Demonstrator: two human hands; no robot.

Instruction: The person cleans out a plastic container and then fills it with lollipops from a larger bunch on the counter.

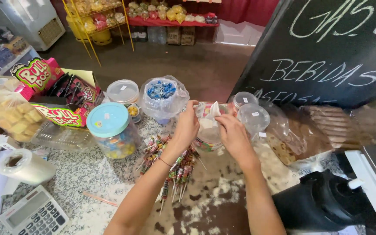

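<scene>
- Speckled stone counter [88, 174] fills the low part of our view, with a shop floor and snack shelves far off at twelve o'clock.
- Big black chalkboard [327, 48] leans at two o'clock. We keep our elbows away from it.
- At nine o'clock sit bright candy boxes [53, 93] and a bag of pale cookies [9, 115].
- A jar with a teal lid [108, 119] stands at ten o'clock of our hands, well apart from them. We think it is best not to bump it.
- The clear plastic jar [209, 130] we work on is in the middle, just past our hands, touching both.
- Our left hand [187, 126] curls on the jar's left rim and pinches the bag edge there.
- Our right hand [233, 135] pinches the white plastic liner [214, 109] at the top and lifts it a bit.
- We judge it goes best if both hands pull slowly and evenly, so the thin plastic does not rip.
- Lollipops [177, 167] lie in a heap under our left wrist, at six o'clock of the jar. We should keep our arm lifted off them.
</scene>
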